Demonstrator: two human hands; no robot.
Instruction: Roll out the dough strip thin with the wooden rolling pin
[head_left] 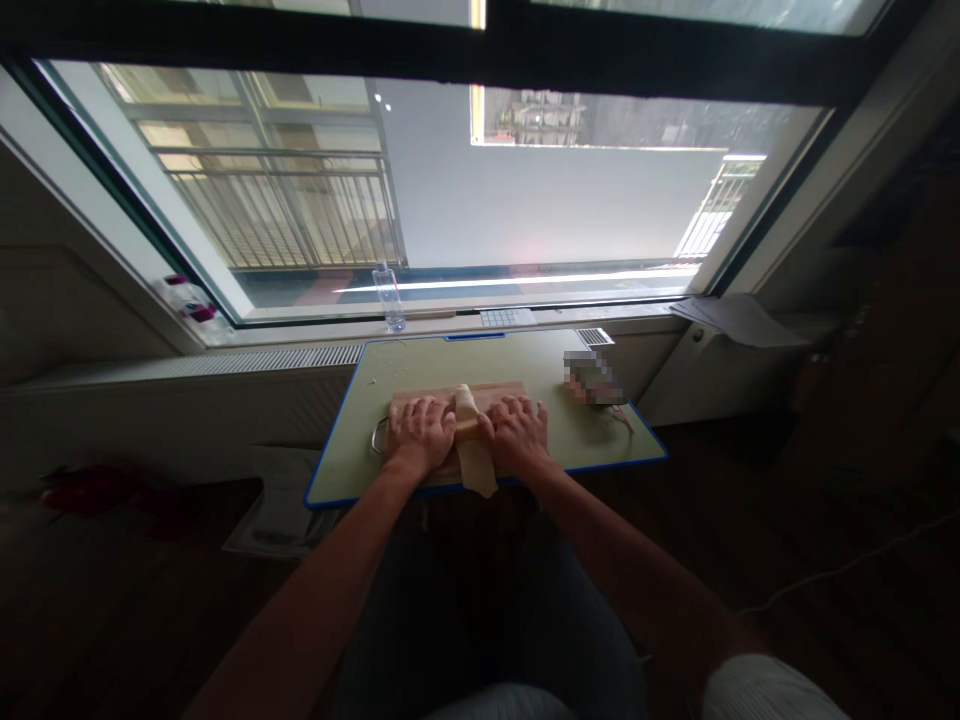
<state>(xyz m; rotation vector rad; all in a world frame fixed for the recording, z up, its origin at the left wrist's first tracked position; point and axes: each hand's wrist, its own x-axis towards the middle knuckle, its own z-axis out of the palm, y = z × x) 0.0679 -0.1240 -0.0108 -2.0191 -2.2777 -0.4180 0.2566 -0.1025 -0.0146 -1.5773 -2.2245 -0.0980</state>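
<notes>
A strip of pale dough lies lengthwise on a wooden cutting board, its near end hanging over the front edge of the small table. Across the dough runs a wooden rolling pin, showing only between my hands. My left hand presses on the pin's left part with fingers curved over it. Over its right part rests my right hand in the same way, thumb close to the dough. Both hands cover the pin's ends. Beyond the pin, the far part of the dough looks thicker and bunched.
The small table has a blue rim. A pixelated object stands on its right side. A metal handle juts out at the board's left. On the windowsill are a clear bottle, another bottle and papers.
</notes>
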